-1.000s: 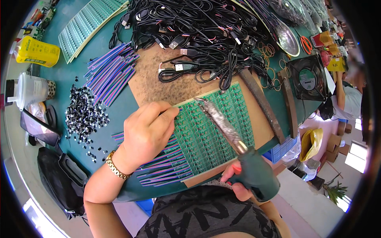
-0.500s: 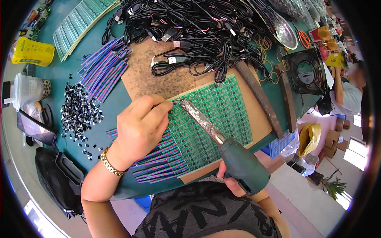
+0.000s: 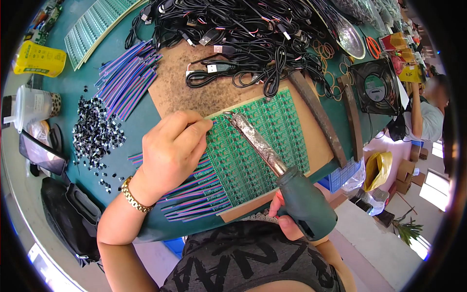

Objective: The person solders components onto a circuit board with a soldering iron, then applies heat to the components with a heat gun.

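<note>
Green table (image 3: 137,131): right hand (image 3: 289,226) grips soldering iron (image 3: 295,186) (left hand (image 3: 172,143) pinches a wire (image 3: 214,122)).

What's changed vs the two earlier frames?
Soldering iron in the right hand: tip came left over the circuit board toward the left hand, then eased slightly back right. Whole view shifted a little too. Nothing visibly taken or let go. Unchanged: left fingers pinched at the board's upper left corner; black cables and small connectors where they lay.
</note>
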The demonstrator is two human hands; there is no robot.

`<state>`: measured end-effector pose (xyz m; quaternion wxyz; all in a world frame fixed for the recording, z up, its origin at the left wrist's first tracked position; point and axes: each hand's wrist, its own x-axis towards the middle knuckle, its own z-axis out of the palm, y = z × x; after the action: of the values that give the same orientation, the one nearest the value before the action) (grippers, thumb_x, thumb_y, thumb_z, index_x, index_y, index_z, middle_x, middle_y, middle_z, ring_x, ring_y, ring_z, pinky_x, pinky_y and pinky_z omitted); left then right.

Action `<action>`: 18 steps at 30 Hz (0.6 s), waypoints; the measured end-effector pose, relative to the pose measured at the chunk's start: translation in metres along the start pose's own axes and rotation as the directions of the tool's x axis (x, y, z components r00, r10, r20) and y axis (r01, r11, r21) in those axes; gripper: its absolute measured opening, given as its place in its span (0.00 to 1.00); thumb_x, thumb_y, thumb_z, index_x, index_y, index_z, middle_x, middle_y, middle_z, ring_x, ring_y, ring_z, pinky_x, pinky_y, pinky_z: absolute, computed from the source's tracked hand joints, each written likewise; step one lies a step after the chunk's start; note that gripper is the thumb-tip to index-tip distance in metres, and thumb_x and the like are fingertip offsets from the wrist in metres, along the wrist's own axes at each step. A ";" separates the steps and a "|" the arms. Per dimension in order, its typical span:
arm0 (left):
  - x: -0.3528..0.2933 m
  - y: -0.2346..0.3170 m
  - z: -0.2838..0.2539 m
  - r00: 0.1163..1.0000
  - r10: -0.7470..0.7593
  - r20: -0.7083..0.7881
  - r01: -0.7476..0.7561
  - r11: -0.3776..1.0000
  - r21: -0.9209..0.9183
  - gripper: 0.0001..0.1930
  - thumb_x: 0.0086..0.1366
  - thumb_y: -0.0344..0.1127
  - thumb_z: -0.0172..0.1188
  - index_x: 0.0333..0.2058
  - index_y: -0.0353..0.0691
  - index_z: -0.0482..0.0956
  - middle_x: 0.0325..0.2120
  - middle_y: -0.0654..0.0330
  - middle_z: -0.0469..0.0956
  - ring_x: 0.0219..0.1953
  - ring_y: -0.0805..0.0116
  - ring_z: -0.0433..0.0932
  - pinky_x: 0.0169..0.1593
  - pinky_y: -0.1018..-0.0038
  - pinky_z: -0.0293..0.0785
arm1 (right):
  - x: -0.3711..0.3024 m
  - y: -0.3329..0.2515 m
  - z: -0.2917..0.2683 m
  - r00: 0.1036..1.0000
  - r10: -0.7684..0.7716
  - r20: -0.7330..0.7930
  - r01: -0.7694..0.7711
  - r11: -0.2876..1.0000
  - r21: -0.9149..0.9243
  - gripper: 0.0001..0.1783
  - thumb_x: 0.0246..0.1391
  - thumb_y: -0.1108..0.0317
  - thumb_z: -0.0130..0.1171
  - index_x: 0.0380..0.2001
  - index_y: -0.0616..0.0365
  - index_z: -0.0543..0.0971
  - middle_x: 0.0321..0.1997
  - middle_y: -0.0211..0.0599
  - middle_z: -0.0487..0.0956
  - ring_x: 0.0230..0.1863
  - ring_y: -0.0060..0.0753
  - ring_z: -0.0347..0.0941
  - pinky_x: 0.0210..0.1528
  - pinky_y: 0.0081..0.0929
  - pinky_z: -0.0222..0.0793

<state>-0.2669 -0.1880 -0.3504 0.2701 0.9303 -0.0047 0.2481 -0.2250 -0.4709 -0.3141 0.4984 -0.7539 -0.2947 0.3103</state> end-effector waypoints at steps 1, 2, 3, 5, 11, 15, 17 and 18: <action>0.001 0.000 0.000 1.000 0.001 -0.001 -0.001 1.000 0.001 0.11 0.47 0.22 0.65 0.32 0.38 0.80 0.29 0.61 0.76 0.28 0.62 0.77 0.30 0.71 0.75 | -0.002 0.000 0.001 0.998 0.053 -0.041 -0.051 0.997 0.060 0.17 0.54 0.60 0.58 0.38 0.65 0.74 0.26 0.34 0.75 0.22 0.27 0.69 0.25 0.24 0.64; 0.000 0.000 0.000 1.000 -0.001 -0.001 0.001 1.000 0.005 0.11 0.47 0.22 0.65 0.31 0.38 0.80 0.29 0.61 0.76 0.28 0.62 0.77 0.30 0.71 0.75 | 0.001 0.001 -0.002 0.998 0.053 -0.038 -0.050 0.997 0.061 0.17 0.54 0.60 0.58 0.38 0.65 0.74 0.26 0.34 0.75 0.22 0.27 0.69 0.25 0.24 0.64; 0.000 0.000 -0.001 1.000 -0.003 -0.001 0.003 1.000 0.007 0.11 0.47 0.22 0.65 0.31 0.38 0.80 0.29 0.61 0.76 0.28 0.62 0.77 0.30 0.71 0.75 | 0.005 0.001 -0.006 0.998 -0.047 0.036 0.051 0.992 -0.113 0.16 0.46 0.64 0.62 0.38 0.59 0.76 0.30 0.34 0.76 0.26 0.32 0.72 0.29 0.26 0.68; -0.001 0.001 -0.001 1.000 -0.004 0.002 0.004 1.000 0.008 0.11 0.47 0.22 0.65 0.32 0.38 0.80 0.29 0.61 0.76 0.28 0.63 0.77 0.31 0.71 0.75 | 0.007 0.002 -0.008 0.983 -0.132 0.126 0.162 0.948 -0.275 0.18 0.39 0.68 0.65 0.38 0.54 0.79 0.33 0.34 0.78 0.30 0.37 0.76 0.32 0.28 0.72; -0.002 0.001 0.000 1.000 -0.006 0.001 0.006 1.000 0.003 0.11 0.47 0.22 0.64 0.31 0.39 0.80 0.29 0.61 0.76 0.29 0.63 0.77 0.31 0.71 0.75 | 0.002 0.008 -0.003 0.996 -0.035 0.083 0.040 0.998 -0.056 0.18 0.37 0.70 0.67 0.37 0.55 0.79 0.35 0.35 0.79 0.31 0.38 0.77 0.33 0.27 0.73; -0.002 0.001 0.000 1.000 -0.006 0.001 0.006 1.000 0.003 0.11 0.47 0.22 0.64 0.31 0.39 0.80 0.29 0.61 0.76 0.29 0.63 0.77 0.31 0.71 0.75 | 0.007 0.001 -0.004 0.993 -0.002 0.118 0.015 0.994 -0.108 0.18 0.36 0.71 0.67 0.36 0.55 0.79 0.34 0.35 0.79 0.30 0.38 0.76 0.33 0.27 0.73; -0.002 0.001 -0.001 1.000 -0.010 0.004 0.010 1.000 0.009 0.11 0.46 0.22 0.64 0.32 0.39 0.80 0.29 0.61 0.76 0.28 0.63 0.77 0.31 0.71 0.75 | 0.011 -0.004 -0.007 0.991 0.014 0.133 -0.001 0.996 -0.093 0.18 0.36 0.71 0.67 0.36 0.55 0.79 0.33 0.35 0.79 0.29 0.38 0.76 0.32 0.27 0.72; -0.002 0.001 -0.001 1.000 -0.010 0.003 0.010 1.000 0.009 0.11 0.46 0.22 0.64 0.32 0.39 0.80 0.29 0.61 0.76 0.28 0.63 0.77 0.31 0.71 0.75 | 0.013 -0.007 -0.011 0.984 0.033 0.176 -0.013 0.993 -0.117 0.18 0.37 0.71 0.66 0.36 0.54 0.79 0.33 0.35 0.78 0.29 0.39 0.76 0.32 0.27 0.72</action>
<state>-0.2691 -0.1888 -0.3504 0.2673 0.9319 0.0008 0.2452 -0.2099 -0.4651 -0.3065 0.4221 -0.7542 -0.3468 0.3644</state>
